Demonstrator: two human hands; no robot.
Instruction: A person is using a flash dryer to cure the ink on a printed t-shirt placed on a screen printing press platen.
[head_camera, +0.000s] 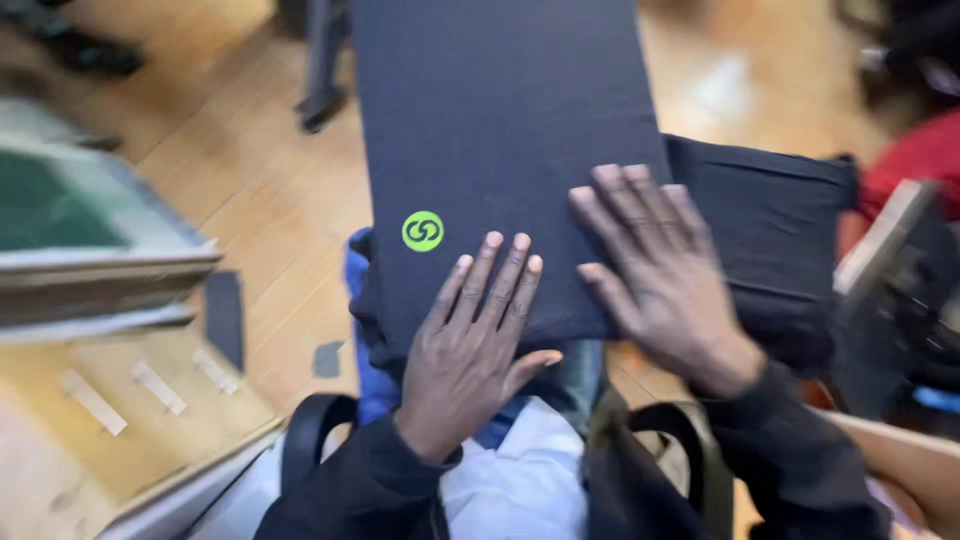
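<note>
In the head view, a dark folded cloth (500, 120) with a small round green mark (423, 231) lies over the person's lap, above the wooden floor (260, 190). The left hand (480, 325) and the right hand (655, 270) both rest flat on it with fingers spread, gripping nothing. The cloth's top edge is cut off, and its right part is blurred.

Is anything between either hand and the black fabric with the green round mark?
Nothing visible. The left hand and the right hand both lie flat, fingers spread, directly on the black fabric, near its close edge beside the green round mark.
</note>
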